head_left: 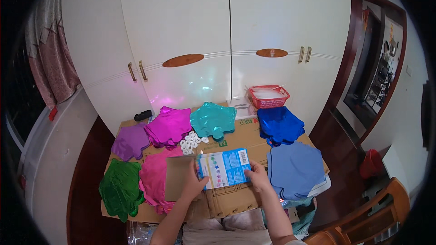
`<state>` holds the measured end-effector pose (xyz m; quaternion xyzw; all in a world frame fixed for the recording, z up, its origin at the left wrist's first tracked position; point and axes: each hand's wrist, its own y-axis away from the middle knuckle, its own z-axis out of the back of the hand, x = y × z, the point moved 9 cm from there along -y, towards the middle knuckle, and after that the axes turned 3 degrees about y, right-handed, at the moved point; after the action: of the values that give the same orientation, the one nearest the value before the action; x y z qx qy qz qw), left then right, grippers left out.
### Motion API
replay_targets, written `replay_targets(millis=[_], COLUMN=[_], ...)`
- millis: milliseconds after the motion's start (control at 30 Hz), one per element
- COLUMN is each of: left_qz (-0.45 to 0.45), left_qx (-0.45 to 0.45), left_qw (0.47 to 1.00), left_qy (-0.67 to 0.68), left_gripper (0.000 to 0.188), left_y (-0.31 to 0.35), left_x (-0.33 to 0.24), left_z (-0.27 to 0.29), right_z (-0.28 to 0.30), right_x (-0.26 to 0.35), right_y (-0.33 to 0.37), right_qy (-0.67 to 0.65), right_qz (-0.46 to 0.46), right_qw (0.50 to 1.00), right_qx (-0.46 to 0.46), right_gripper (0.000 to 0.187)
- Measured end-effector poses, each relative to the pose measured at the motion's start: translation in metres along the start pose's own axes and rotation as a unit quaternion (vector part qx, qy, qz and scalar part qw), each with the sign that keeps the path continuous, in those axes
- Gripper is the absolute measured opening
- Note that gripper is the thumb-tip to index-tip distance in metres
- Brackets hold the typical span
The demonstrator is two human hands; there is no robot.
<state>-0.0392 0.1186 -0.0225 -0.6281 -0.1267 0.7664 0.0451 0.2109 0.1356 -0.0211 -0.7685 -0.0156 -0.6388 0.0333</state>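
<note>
Between my two hands, over the near middle of the table, is a blue and white printed cardboard packet (229, 169) with a barcode and small coloured star pictures. My left hand (195, 183) grips its left edge, thumb on the front. At its right edge my right hand (257, 176) closes round the side, thumb on top. A plain grey-brown card piece (176, 181) stands beside my left hand, over a stack of shiny pink foil sheets (152, 172). Small white rings (190, 143) lie in a heap just beyond the packet.
Flat cardboard (245, 138) covers the table. Around its edges lie stacked foil pieces: green (120, 188), purple (131, 141), magenta (168, 126), teal (212, 120), dark blue (280, 124) and dull blue (295, 168). A red basket (270, 102) stands at the back; a wooden chair (363, 215) is near right.
</note>
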Motion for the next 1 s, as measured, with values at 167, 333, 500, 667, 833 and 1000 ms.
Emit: replay_targets(millis=[167, 333, 500, 667, 833, 1000], left_qz=[0.145, 0.104, -0.008, 0.127, 0.127, 0.115], left_qx=[0.043, 0.082, 0.099, 0.072, 0.064, 0.068], left_qw=[0.946, 0.991, 0.991, 0.984, 0.967, 0.963], left_qy=[0.287, 0.035, 0.092, 0.103, 0.211, 0.233], left_gripper=[0.055, 0.045, 0.034, 0.032, 0.028, 0.027], left_y=[0.002, -0.01, -0.008, 0.01, 0.023, 0.031], left_x=[-0.014, 0.001, -0.026, -0.025, -0.016, -0.027], left_z=[-0.004, -0.006, -0.015, -0.007, -0.003, 0.001], right_z=[-0.014, -0.015, -0.018, -0.044, -0.06, -0.078], right_x=[0.021, 0.028, 0.017, 0.044, 0.051, 0.072], right_y=[0.0, -0.021, -0.021, 0.004, 0.022, 0.04], right_qy=[-0.053, 0.144, 0.113, 0.127, 0.068, 0.218], right_qz=[-0.008, 0.176, 0.164, 0.173, 0.147, 0.221], right_qw=[0.998, 0.974, 0.98, 0.976, 0.98, 0.927], right_qx=[0.043, 0.016, 0.004, 0.023, 0.116, 0.21], right_gripper=[0.039, 0.049, 0.062, 0.058, 0.043, 0.044])
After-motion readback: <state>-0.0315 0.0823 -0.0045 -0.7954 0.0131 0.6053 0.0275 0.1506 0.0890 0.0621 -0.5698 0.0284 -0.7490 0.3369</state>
